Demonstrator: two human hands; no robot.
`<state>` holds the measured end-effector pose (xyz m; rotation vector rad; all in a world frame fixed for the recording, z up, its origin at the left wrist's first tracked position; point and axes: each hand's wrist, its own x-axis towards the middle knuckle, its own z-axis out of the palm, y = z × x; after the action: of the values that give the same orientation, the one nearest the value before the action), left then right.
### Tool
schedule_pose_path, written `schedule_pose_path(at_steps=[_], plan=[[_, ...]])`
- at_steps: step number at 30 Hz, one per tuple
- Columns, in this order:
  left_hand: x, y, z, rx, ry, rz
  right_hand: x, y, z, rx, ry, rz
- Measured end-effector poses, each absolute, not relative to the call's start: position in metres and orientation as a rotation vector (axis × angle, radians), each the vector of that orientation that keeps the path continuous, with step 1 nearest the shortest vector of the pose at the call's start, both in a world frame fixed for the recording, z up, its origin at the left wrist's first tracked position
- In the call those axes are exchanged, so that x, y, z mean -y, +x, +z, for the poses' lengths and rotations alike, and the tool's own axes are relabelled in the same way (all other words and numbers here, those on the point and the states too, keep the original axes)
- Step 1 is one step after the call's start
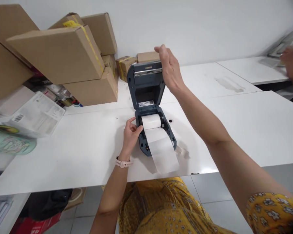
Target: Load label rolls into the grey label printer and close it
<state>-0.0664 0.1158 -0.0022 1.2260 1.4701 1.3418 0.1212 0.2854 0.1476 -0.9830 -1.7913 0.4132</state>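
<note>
The label printer lies between the two hands, just right of the left fingers and below, nearer the wearer than, the right fingers. Its long axis runs away from the wearer. The raised lid, tilted up from the hinge at the far end, is directly left of the right hand, which rests at the lid's upper right edge; its fingers point upward, close together, though whether they grip the lid I cannot tell. The left hand is nearer the printer's body, thumb at the left rim and apart from the bent fingers. Right of that thumb sits the paper roll; its paper strip runs toward the wearer, slanting away from the left fingers. Beyond both hands, cartons are stacked on the white table, left of the fingers.
</note>
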Motion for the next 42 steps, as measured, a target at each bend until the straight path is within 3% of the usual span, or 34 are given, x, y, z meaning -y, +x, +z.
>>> schedule_pose_path(at_steps=[3,9,15,24,27,33,38,42], plan=[[-0.115,-0.068,-0.001,-1.508,1.279,1.265,-0.305,0.119,0.151,1.775,-1.034,0.503],[-0.116,-0.068,-0.002,-1.567,1.268,1.191,-0.243,0.131,0.13,1.902,-0.92,0.064],[-0.113,-0.067,0.004,-1.644,1.369,1.121,-0.206,0.144,0.08,2.835,-0.91,0.343],[-0.114,-0.068,0.013,-1.739,1.519,1.005,-0.232,0.111,0.061,3.02,-0.984,0.549],[-0.116,-0.069,0.015,-1.778,1.605,0.974,-0.237,0.116,0.068,2.958,-0.941,0.793],[-0.116,-0.07,0.014,-1.771,1.624,0.974,-0.246,0.171,0.085,2.451,-0.383,1.407],[-0.114,-0.069,0.012,-1.744,1.594,0.996,-0.228,0.236,0.08,1.811,-0.577,1.183],[-0.115,-0.07,0.011,-1.73,1.581,1.004,-0.222,0.28,0.059,1.731,-0.857,1.139]])
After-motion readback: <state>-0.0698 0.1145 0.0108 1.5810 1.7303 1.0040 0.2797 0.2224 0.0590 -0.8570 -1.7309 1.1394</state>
